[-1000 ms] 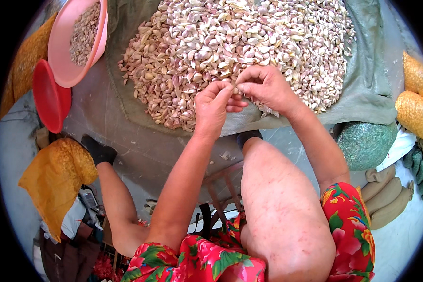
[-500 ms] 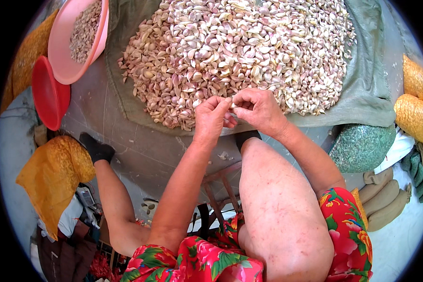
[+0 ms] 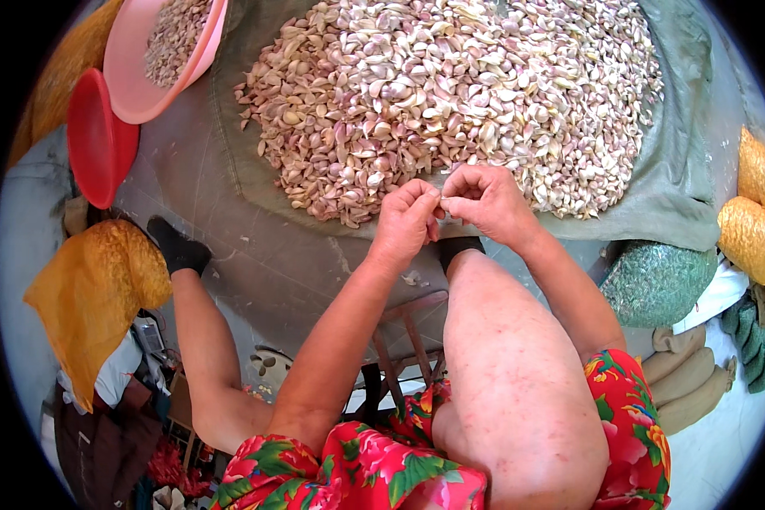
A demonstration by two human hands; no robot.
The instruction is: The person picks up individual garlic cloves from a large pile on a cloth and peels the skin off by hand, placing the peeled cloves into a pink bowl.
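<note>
Both of my hands meet at the near edge of a large heap of unpeeled garlic cloves (image 3: 450,93), white with purple tinges. My left hand (image 3: 405,217) is closed, thumb and forefinger pinching a small pale garlic clove, mostly hidden by the fingertips. Against it, my right hand (image 3: 491,204) pinches the same clove from the other side, its fingers curled in. The heap lies on a grey-green woven sheet (image 3: 263,183), just beyond the fingers.
A pink basin (image 3: 136,93) holding small cloves stands at the far left, beside a red basin (image 3: 98,144). Yellow mesh sacks (image 3: 102,289) lie at left and right (image 3: 744,242). A stuffed green sack (image 3: 659,280) sits near the sheet's right corner. My bare legs flank a wooden stool frame (image 3: 408,331).
The view has shifted slightly, so the heap and basins sit a little differently in it. My hands stay together at the heap's near edge, fingertips pinched closer over the clove.
</note>
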